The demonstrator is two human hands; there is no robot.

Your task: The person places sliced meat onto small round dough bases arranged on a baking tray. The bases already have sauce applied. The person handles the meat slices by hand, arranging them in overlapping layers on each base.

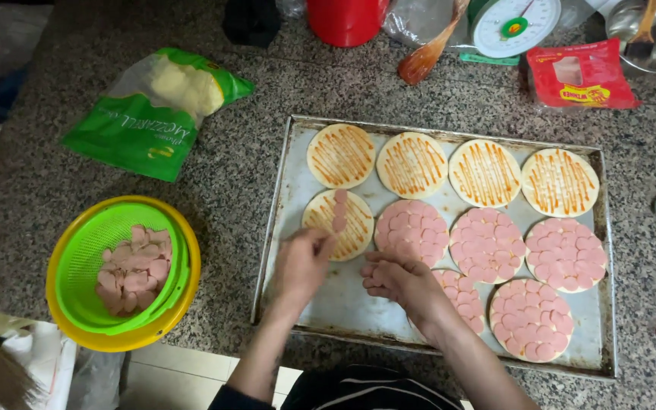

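Head view shows the right hand [400, 279] cupped at six o'clock, the left hand [303, 262] pinching sausage slices [339, 211] onto a sauced dough round [339, 224] on the baking tray [298, 163], toward twelve o'clock four bare sauced rounds [449, 168].

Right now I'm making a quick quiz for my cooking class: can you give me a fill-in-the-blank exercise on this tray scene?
1. The metal baking tray holds ____ round dough bases in all.
2. The left hand is laying pink sausage slices on the partly covered base in the ____ row.
3. More sausage slices wait in a green colander set inside a ____ bowl.
4. The right hand rests over a base in the ____ row.

Missing words: ten; middle; yellow; bottom
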